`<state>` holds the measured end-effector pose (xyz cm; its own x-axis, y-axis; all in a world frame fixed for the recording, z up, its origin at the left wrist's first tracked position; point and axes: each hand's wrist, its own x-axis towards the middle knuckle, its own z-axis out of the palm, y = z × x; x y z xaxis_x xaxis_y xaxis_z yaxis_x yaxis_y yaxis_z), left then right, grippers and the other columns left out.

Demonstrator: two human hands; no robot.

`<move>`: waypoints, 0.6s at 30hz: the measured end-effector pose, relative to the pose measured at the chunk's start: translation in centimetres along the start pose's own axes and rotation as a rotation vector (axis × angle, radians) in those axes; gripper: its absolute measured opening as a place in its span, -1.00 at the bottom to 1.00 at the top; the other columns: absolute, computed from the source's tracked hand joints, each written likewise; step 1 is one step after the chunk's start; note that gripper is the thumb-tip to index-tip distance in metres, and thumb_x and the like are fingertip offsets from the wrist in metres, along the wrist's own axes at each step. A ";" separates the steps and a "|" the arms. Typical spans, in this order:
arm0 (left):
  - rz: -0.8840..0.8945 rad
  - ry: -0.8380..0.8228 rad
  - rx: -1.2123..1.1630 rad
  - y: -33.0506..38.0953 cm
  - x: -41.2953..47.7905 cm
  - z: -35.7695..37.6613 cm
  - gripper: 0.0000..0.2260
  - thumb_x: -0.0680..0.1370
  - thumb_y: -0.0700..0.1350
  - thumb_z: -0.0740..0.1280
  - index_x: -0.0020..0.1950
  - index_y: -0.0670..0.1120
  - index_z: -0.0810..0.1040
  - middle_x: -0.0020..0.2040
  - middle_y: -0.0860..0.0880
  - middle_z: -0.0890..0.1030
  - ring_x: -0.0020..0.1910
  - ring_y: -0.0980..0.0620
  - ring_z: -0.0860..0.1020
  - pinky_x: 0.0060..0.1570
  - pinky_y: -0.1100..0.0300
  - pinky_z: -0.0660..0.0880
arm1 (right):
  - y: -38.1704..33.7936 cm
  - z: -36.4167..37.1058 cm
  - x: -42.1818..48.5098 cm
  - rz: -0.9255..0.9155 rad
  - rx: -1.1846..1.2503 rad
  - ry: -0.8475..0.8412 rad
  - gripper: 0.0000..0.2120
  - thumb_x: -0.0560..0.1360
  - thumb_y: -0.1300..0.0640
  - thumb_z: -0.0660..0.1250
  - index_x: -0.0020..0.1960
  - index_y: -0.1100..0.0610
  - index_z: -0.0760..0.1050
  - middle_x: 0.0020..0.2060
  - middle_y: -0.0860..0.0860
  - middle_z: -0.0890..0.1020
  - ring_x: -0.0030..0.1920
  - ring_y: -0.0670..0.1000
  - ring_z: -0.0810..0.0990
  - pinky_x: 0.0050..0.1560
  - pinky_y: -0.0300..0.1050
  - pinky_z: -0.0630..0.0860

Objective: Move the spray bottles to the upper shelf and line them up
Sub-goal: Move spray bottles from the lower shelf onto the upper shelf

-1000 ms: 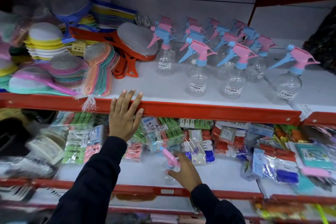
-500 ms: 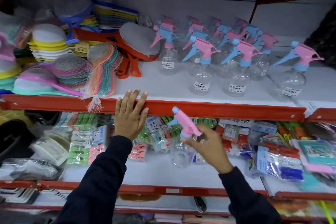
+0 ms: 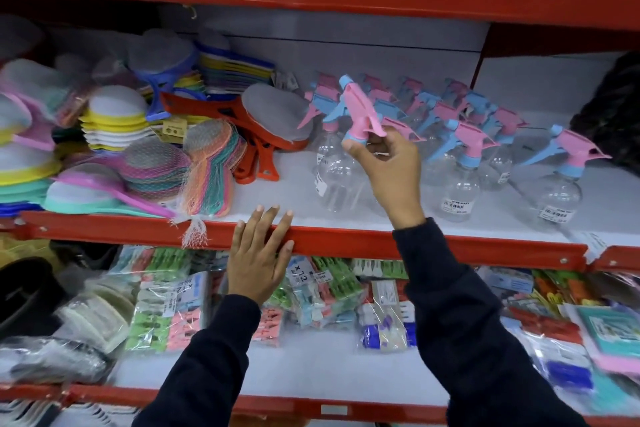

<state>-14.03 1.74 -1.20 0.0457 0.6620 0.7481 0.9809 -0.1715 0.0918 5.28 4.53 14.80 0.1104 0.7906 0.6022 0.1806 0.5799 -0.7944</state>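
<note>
We read "x12" on the white paper label of a clear plastic clothespin pack (image 3: pixel 302 274), at six o'clock. The white barcode stickers on the clear round spray bottles (image 3: pixel 557 212) at three o'clock are too blurred for us.

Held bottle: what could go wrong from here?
1. The right hand pinches only the pink trigger head, so the clear bottle hangs tilted; that grip may slip or let it swing.
2. Standing bottles crowd right behind it; setting it down could knock one over.
3. The left hand rests on the shelf lip, so it gives no support.

A shop: red shelving (image 3: pixel 433 246) stocked with price-labelled spray bottles (image 3: pixel 462 180) and packaged goods (image 3: pixel 166 315).
</note>
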 end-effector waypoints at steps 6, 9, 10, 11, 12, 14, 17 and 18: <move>-0.007 -0.019 -0.013 0.0 -0.1 -0.1 -0.61 0.63 0.10 -0.02 0.41 0.04 0.31 0.34 -0.08 0.49 0.41 -0.04 0.27 0.44 0.09 0.00 | 3.4 3.8 0.5 0.059 -0.113 0.054 -0.83 0.36 0.12 0.50 -0.17 0.08 0.51 -0.36 0.03 0.54 -0.30 0.02 0.47 -0.29 -0.30 0.41; 0.008 -0.012 -0.008 0.0 0.0 0.0 -0.61 0.63 0.10 -0.01 0.42 0.04 0.31 0.34 -0.07 0.49 0.41 -0.04 0.27 0.44 0.09 0.00 | 4.3 4.6 0.3 0.048 -0.192 0.084 -0.80 0.38 0.09 0.49 -0.09 0.15 0.54 -0.31 0.04 0.57 -0.28 0.03 0.51 -0.23 -0.20 0.44; 0.012 -0.009 -0.006 -0.1 -0.1 0.0 -0.61 0.63 0.09 -0.01 0.42 0.04 0.31 0.34 -0.07 0.49 0.41 -0.04 0.27 0.44 0.09 0.01 | 4.4 4.9 0.2 0.026 -0.221 0.097 -0.79 0.39 0.08 0.48 -0.07 0.17 0.54 -0.29 0.05 0.58 -0.27 0.03 0.52 -0.21 -0.16 0.47; 0.014 -0.005 -0.005 -0.2 0.0 0.1 -0.61 0.62 0.09 0.00 0.42 0.04 0.31 0.34 -0.07 0.49 0.42 -0.04 0.27 0.44 0.09 0.01 | 4.4 5.2 0.2 0.002 -0.251 0.108 -0.77 0.39 0.08 0.47 -0.06 0.19 0.55 -0.25 0.07 0.60 -0.26 0.03 0.53 -0.20 -0.11 0.51; 0.015 -0.005 -0.007 -0.2 0.0 0.2 -0.61 0.62 0.09 0.00 0.42 0.04 0.31 0.34 -0.07 0.49 0.42 -0.04 0.27 0.44 0.09 0.01 | 4.4 5.4 0.2 -0.020 -0.279 0.115 -0.76 0.40 0.08 0.47 -0.04 0.21 0.55 -0.19 0.11 0.61 -0.25 0.05 0.55 -0.17 -0.04 0.55; 0.018 -0.001 -0.008 -0.4 0.0 0.2 -0.61 0.62 0.09 0.01 0.42 0.04 0.31 0.35 -0.07 0.48 0.42 -0.03 0.26 0.45 0.10 -0.01 | 4.4 5.8 0.3 -0.038 -0.322 0.122 -0.74 0.41 0.09 0.46 -0.01 0.23 0.56 -0.08 0.17 0.60 -0.21 0.12 0.58 -0.11 0.09 0.57; 0.020 -0.009 -0.030 -0.3 -0.1 0.1 -0.60 0.62 0.10 0.00 0.43 0.04 0.30 0.36 -0.06 0.46 0.43 -0.03 0.26 0.46 0.11 -0.04 | 4.4 5.8 0.4 -0.018 -0.338 0.140 -0.76 0.41 0.09 0.45 -0.02 0.23 0.56 -0.07 0.17 0.62 -0.16 0.16 0.61 -0.10 0.15 0.57; 0.016 -0.012 -0.037 -0.3 -0.1 0.1 -0.60 0.62 0.10 0.00 0.43 0.05 0.30 0.36 -0.05 0.46 0.43 -0.03 0.25 0.46 0.11 -0.04 | 4.4 5.6 0.4 -0.005 -0.335 0.146 -0.77 0.42 0.10 0.44 -0.02 0.22 0.56 -0.07 0.15 0.64 -0.13 0.15 0.61 -0.09 0.15 0.57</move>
<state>-14.30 1.79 -1.37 0.0635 0.6677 0.7417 0.9725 -0.2084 0.1043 0.64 8.49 11.06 0.2426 0.7375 0.6303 0.4894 0.4680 -0.7359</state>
